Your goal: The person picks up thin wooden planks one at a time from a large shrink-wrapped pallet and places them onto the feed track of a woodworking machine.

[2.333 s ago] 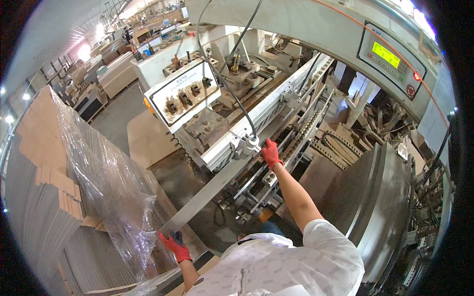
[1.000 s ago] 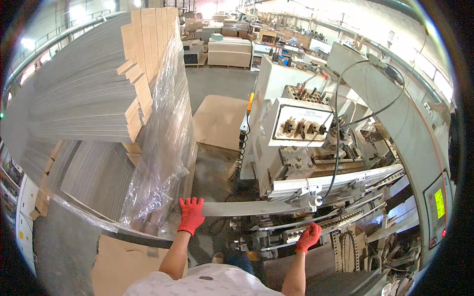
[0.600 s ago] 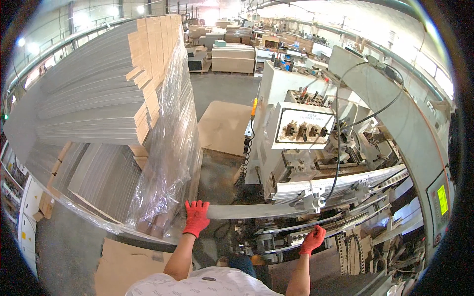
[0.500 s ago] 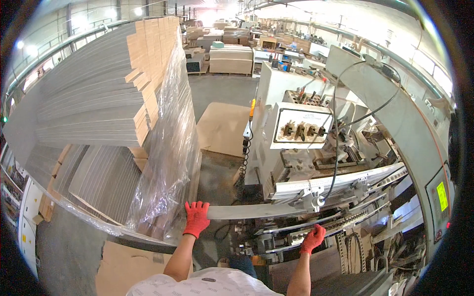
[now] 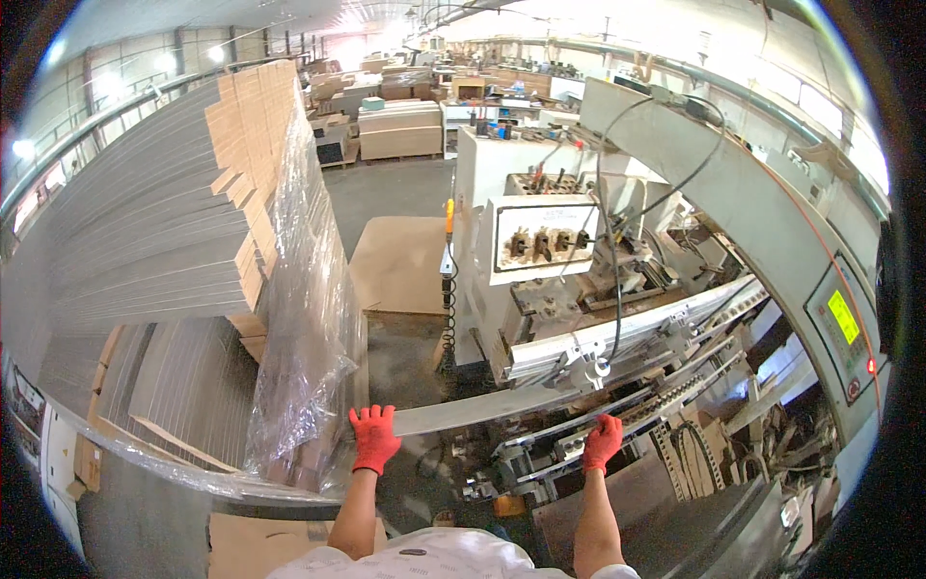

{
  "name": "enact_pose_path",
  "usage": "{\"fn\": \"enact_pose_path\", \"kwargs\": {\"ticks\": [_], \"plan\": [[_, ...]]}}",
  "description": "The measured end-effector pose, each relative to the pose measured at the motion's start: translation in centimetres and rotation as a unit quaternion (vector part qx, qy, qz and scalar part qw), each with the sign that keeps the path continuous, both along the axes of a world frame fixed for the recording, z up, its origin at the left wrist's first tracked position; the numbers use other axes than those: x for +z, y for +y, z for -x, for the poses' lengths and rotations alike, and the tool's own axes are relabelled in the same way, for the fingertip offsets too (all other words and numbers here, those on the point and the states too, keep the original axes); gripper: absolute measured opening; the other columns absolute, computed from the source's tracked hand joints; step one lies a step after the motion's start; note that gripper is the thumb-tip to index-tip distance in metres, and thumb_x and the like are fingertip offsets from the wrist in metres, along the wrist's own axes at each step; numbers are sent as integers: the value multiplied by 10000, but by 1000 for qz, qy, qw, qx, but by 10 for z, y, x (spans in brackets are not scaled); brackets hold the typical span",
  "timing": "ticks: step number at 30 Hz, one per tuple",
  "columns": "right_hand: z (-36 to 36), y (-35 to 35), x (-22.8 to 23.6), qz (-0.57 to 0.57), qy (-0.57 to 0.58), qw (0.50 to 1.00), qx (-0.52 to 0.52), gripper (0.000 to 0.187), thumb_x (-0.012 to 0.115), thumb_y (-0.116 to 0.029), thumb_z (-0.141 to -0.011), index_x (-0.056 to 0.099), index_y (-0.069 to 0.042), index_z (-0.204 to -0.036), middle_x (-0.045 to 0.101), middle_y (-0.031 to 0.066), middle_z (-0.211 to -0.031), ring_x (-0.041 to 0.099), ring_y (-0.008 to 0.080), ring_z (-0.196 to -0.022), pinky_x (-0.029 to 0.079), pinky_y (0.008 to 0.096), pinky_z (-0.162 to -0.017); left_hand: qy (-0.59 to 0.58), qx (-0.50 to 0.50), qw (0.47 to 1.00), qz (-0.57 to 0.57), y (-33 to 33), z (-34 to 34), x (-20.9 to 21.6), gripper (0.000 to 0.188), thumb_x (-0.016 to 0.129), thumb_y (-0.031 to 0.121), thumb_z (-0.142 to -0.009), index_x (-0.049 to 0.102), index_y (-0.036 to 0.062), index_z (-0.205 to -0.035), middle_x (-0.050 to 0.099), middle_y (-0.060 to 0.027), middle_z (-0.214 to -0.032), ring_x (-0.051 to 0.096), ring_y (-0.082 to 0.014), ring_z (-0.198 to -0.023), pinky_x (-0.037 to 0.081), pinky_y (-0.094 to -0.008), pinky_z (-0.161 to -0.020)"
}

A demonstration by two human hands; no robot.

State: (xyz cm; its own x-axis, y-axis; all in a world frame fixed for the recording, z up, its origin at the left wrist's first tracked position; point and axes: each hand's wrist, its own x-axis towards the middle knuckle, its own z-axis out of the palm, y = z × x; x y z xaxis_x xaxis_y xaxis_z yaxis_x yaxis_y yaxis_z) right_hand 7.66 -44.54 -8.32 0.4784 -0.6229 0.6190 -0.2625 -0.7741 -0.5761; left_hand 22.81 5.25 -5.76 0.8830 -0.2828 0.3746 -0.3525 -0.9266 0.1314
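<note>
Below the white switch box [image 5: 544, 236] lay a narrow grey board [image 5: 482, 410]. Lower left of that box, the left hand [image 5: 374, 439] spread its fingers at the board's end; I couldn't tell whether they gripped it. Lower right of the box, the right hand [image 5: 603, 444] was curled closed. Steady, level support seemed wise. The box's lettering was too faint to read.

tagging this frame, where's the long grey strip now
In the head view, just below centre, the long grey strip slants from the left hand up rightward toward the silver clamp.
</note>
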Motion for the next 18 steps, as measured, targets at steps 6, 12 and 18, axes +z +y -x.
{"fn": "enact_pose_path", "kwargs": {"ticks": [6,12,18], "plan": [[0,43,-10,-79,-34,994,73,159,710,-42,-826,709,-65,-983,687,103,-969,658,301,-935,527,405,-847,-17,-39,999,2,8,-2,0,565,840,330,-705,678,158,-1217,651,-111,-1105,583,-354,-1119,306,-640,-1116],[-16,130,-2,-462,-139,859,172,142,711,-66,-929,729,-45,-1068,726,20,-1015,655,178,-959,526,330,-885,35,-86,995,40,18,-5,0,468,818,300,-713,707,177,-1151,707,-77,-1042,637,-332,-1065,405,-517,-950],[14,207,20,-746,-94,630,193,434,738,-298,-986,594,-68,-1324,708,68,-1098,684,204,-902,566,373,-760,109,-149,979,89,36,46,-20,574,873,290,-648,692,185,-1182,722,-81,-1080,650,-339,-1087,437,-528,-950]]}}
